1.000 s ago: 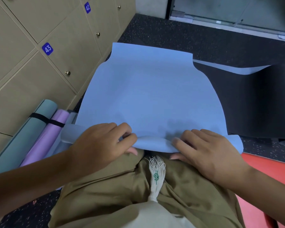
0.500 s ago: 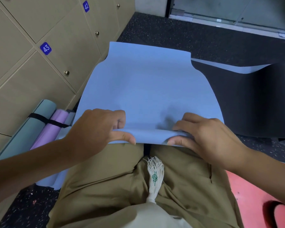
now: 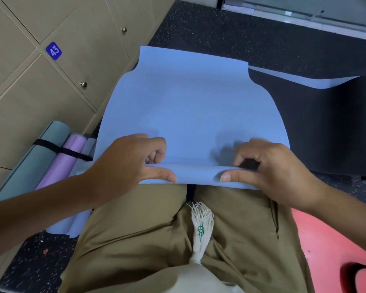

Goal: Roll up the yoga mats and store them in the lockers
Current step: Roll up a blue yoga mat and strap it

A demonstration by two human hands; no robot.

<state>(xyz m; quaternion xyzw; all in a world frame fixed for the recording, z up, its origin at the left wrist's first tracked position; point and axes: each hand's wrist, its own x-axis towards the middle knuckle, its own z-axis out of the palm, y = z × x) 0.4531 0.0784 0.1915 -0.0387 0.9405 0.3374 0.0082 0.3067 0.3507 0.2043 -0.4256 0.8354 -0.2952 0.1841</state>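
Beige lockers (image 3: 57,85) along the left of the frame, one tagged 43 near the upper left. Blue mat (image 3: 190,115) spread over the dark floor (image 3: 230,32) in the middle, near edge curled into a low roll at centre. Black mat (image 3: 330,123) at right, just beside the blue one. Green and purple rolled mats (image 3: 51,163) strapped together at lower left against the lockers. Left hand (image 3: 127,163) and right hand (image 3: 268,168) both pinching the rolled edge, fingers curled over, thumbs beneath
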